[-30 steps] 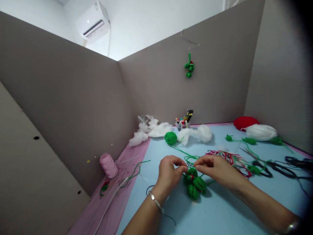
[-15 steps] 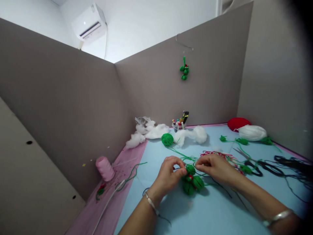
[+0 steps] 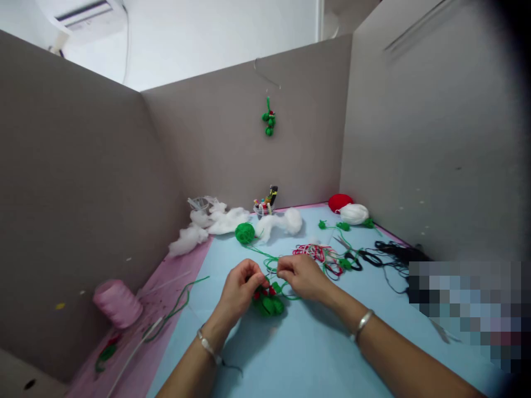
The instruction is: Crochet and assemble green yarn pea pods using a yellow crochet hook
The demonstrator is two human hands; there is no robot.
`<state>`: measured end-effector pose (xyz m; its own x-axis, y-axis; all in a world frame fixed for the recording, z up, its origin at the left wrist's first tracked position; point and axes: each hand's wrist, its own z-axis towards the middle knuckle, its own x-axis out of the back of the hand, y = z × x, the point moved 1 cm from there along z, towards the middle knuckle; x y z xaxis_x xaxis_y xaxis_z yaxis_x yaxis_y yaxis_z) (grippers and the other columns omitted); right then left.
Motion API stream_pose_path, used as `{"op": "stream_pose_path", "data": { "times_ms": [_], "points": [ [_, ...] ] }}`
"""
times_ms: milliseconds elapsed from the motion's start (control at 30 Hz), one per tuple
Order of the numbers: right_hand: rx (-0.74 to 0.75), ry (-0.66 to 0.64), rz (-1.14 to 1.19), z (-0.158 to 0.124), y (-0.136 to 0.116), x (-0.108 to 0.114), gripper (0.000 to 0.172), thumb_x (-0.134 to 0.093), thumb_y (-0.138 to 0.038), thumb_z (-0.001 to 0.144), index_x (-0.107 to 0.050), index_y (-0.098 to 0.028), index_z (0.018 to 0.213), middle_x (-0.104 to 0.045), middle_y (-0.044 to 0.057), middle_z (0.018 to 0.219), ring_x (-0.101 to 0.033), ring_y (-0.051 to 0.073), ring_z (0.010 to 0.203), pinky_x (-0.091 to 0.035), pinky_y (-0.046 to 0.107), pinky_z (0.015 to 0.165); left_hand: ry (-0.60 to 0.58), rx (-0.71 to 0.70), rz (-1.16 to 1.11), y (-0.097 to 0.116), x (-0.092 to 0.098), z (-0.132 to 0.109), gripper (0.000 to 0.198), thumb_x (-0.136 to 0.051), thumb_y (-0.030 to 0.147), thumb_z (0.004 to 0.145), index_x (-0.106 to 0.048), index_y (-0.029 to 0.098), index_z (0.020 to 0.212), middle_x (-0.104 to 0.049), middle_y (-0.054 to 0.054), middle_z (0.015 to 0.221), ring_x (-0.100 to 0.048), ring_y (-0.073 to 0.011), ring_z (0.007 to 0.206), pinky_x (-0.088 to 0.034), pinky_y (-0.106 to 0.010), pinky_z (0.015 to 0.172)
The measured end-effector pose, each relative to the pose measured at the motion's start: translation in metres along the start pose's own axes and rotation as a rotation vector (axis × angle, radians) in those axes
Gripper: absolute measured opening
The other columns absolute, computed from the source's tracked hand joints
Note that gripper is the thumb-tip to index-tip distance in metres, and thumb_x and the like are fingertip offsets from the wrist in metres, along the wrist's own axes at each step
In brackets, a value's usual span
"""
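Note:
Close to the table's surface, my left hand [image 3: 241, 286] is closed in a pinch on a green crocheted ornament [image 3: 269, 305], a cluster of rounded green pieces with red bits. Its fingertips cover the ornament's upper left part. My right hand [image 3: 305, 277] is just to the right, also closed, thumb and fingers pinched together. Whatever lies between those fingertips is too small to make out. Green yarn loops around and behind both hands, running back to a green yarn ball [image 3: 245, 233].
White stuffing [image 3: 228, 221] lies behind the hands, near a small container of tools [image 3: 264, 209]. Scissors [image 3: 369, 258], red and white yarn [image 3: 315, 253] and black yarn [image 3: 400, 253] lie right. A pink spool [image 3: 118, 303] stands left. A similar ornament [image 3: 269, 119] hangs on the partition.
The view has swung to the right. The ornament is turned, with its red bits now nearer my left fingertips. Both hands stay pinched close to it.

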<state>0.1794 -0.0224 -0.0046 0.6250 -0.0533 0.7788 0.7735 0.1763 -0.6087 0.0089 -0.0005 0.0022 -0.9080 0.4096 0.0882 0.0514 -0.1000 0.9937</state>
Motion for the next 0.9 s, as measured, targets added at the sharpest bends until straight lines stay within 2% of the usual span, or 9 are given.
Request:
{"op": "stream_pose_path", "data": {
  "times_ms": [300, 367, 500, 567, 700, 767, 833, 900],
  "points": [
    [-0.019, 0.030, 0.115, -0.001, -0.003, 0.000, 0.020, -0.058, -0.033, 0.090, -0.063, -0.015, 0.096, -0.066, 0.003, 0.096, -0.063, 0.016, 0.083, -0.052, 0.036, 0.075, 0.058, 0.005, -0.016, 0.001, 0.008, 0.002, 0.023, -0.064, 0.036, 0.069, -0.049, 0.018, 0.068, -0.061, 0.001, 0.062, -0.047, -0.0106, 0.056, -0.038, -0.022, 0.055],
    [-0.014, 0.017, 0.186, 0.000, -0.003, -0.002, 0.019, -0.058, -0.033, 0.090, -0.063, -0.014, 0.094, -0.066, 0.003, 0.093, -0.063, 0.015, 0.080, -0.053, 0.034, 0.072, 0.096, 0.009, -0.003, -0.002, 0.008, 0.004, 0.021, -0.062, 0.036, 0.070, -0.049, 0.019, 0.069, -0.060, 0.002, 0.064, -0.048, -0.0111, 0.057, -0.038, -0.023, 0.055],
    [0.030, -0.074, 0.362, -0.002, -0.014, -0.013, 0.019, -0.055, -0.031, 0.092, -0.063, -0.013, 0.091, -0.063, -0.002, 0.076, -0.060, 0.010, 0.060, -0.051, 0.026, 0.056, 0.207, -0.085, 0.143, -0.010, 0.010, 0.008, 0.016, -0.062, 0.031, 0.069, -0.052, 0.018, 0.067, -0.057, 0.002, 0.068, -0.050, -0.0117, 0.065, -0.038, -0.022, 0.059],
    [0.075, -0.116, 0.432, -0.005, -0.023, -0.020, 0.015, -0.052, -0.021, 0.093, -0.064, -0.013, 0.095, -0.060, -0.005, 0.064, -0.055, 0.008, 0.050, -0.047, 0.022, 0.050, 0.219, -0.004, 0.129, -0.012, 0.012, 0.008, 0.016, -0.064, 0.028, 0.066, -0.053, 0.018, 0.064, -0.053, 0.004, 0.062, -0.046, -0.0097, 0.059, -0.035, -0.020, 0.055],
    [0.198, -0.141, 0.470, -0.014, -0.034, -0.029, 0.028, -0.052, -0.004, 0.079, -0.073, -0.017, 0.091, -0.060, -0.005, 0.059, -0.050, 0.008, 0.050, -0.040, 0.019, 0.052, 0.111, 0.285, -0.009, -0.013, 0.013, 0.002, 0.021, -0.063, 0.034, 0.068, -0.051, 0.018, 0.062, -0.045, 0.006, 0.045, -0.037, -0.0082, 0.040, -0.028, -0.021, 0.044],
    [0.253, -0.148, 0.440, -0.018, -0.034, -0.032, 0.028, -0.055, -0.005, 0.074, -0.076, -0.019, 0.088, -0.061, -0.004, 0.059, -0.050, 0.009, 0.053, -0.039, 0.020, 0.053, 0.086, 0.332, -0.072, -0.011, 0.014, 0.002, 0.023, -0.063, 0.035, 0.069, -0.050, 0.017, 0.063, -0.054, 0.001, 0.049, -0.045, -0.0100, 0.042, -0.033, -0.022, 0.045],
    [0.311, -0.197, 0.396, -0.022, -0.035, -0.035, 0.027, -0.058, -0.005, 0.073, -0.077, -0.019, 0.086, -0.060, -0.004, 0.055, -0.050, 0.010, 0.054, -0.039, 0.021, 0.054, 0.109, 0.348, -0.155, -0.011, 0.016, 0.004, 0.021, -0.063, 0.032, 0.069, -0.049, 0.017, 0.065, -0.060, -0.002, 0.059, -0.052, -0.0109, 0.049, -0.038, -0.022, 0.049],
    [0.384, -0.303, 0.357, -0.023, -0.040, -0.037, 0.024, -0.063, -0.004, 0.069, -0.078, -0.021, 0.079, -0.063, -0.004, 0.059, -0.054, 0.010, 0.057, -0.042, 0.020, 0.058, 0.156, 0.334, -0.215, -0.012, 0.020, 0.008, 0.020, -0.064, 0.027, 0.068, -0.047, 0.017, 0.064, -0.057, 0.000, 0.060, -0.048, -0.0071, 0.048, -0.035, -0.018, 0.047]
  ]
}}
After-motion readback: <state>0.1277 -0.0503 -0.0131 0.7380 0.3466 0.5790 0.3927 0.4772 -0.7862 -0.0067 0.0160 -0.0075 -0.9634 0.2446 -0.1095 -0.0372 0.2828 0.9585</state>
